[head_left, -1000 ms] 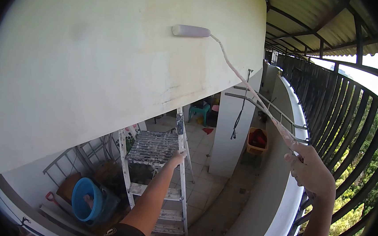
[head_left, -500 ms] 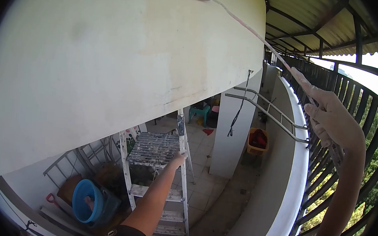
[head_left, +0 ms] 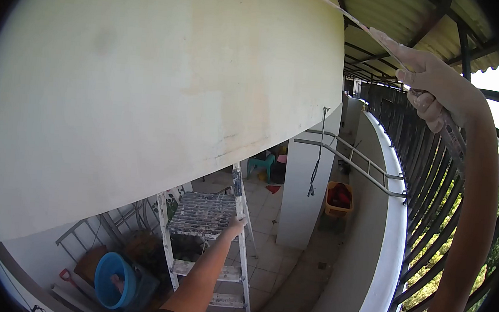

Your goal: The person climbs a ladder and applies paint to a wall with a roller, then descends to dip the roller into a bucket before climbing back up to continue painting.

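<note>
My left hand is wrapped round the right rail of a paint-spattered stepladder, beside its top platform. At the upper right, my right hand grips the handle of a paint roller, its index finger stretched along the pole. The pole slants up and left across the pale wall; the roller head is out of view past the top edge. White paint coats the fingers and the lower handle.
A curved white parapet with black railings runs along the right. Metal bars jut near a white pillar. Below are an orange crate, a teal stool and a blue tub. Corrugated roofing hangs overhead.
My right hand has risen with the roller pole, and the roller head has left the view at the top. My left hand stays on the ladder rail.
</note>
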The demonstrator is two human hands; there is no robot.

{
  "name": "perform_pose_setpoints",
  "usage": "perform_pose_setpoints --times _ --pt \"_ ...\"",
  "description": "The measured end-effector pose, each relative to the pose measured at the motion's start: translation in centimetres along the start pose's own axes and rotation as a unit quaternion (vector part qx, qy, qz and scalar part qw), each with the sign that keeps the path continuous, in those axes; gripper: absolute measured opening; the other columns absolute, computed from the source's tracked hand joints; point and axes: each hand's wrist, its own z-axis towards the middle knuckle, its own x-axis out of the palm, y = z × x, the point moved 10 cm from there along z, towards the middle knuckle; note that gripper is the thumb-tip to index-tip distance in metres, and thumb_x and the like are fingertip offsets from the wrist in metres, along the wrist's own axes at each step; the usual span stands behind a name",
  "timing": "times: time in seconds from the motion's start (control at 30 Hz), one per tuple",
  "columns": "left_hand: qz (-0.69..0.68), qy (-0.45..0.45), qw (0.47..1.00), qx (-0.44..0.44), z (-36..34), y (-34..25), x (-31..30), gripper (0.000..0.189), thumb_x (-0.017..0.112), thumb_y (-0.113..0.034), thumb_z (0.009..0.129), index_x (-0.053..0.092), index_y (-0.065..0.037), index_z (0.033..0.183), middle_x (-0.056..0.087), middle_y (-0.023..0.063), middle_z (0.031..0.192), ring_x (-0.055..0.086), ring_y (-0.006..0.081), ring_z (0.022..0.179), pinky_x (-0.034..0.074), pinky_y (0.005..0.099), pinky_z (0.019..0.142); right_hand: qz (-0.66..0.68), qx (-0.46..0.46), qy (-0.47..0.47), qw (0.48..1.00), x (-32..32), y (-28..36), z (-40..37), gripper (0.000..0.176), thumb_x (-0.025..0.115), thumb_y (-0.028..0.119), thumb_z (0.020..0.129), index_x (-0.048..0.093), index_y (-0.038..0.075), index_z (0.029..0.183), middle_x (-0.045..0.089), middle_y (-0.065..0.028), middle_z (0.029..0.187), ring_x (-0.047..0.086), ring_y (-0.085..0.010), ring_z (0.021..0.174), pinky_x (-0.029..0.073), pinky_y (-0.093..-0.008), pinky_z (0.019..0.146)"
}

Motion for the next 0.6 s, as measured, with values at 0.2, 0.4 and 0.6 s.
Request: perform_pose_setpoints --times 0.2,0.4,0.6 --pt "-0.018 0.011 1.000 0.007 1.5 1.9 0.6 0.039 0.063 -0.019 0.083 0.059 0.004 0.115 0.066 0.0160 0.104 0.063 0.0248 0.096 0.048 0.0343 0.082 -0.079 -0.070 -0.036 0.994 -2.2 2.7 2.8 0.064 0.048 0.022 0.096 0.016 0.022 0.151 0.027 0.0081 0.056 0.025 -0.0005 0.042 0.024 -0.0139 0.033" --pt "-0.004 -0.006 0.999 0.034 1.9 2.9 0.5 0.044 0.063 -0.018 0.084 0.051 0.002 0.122 0.063 0.0157 0.108 0.061 0.0254 0.100 0.047 0.0349 0.086 -0.045 -0.025 -0.077 0.996 -4.3 5.0 4.6 0.062 0.045 0.030 0.098 0.014 0.027 0.151 0.028 0.0098 0.055 0.023 -0.0004 0.041 0.021 -0.0150 0.034" --pt "-0.008 -0.021 0.999 0.046 2.5 3.2 0.5 0.045 0.062 -0.021 0.084 0.057 0.002 0.122 0.067 0.0133 0.101 0.064 0.0210 0.093 0.048 0.0330 0.081 -0.122 -0.085 -0.206 0.967 -8.3 7.6 7.3 0.059 0.043 0.032 0.099 0.015 0.028 0.151 0.027 0.0103 0.055 0.021 -0.0004 0.040 0.020 -0.0160 0.034"
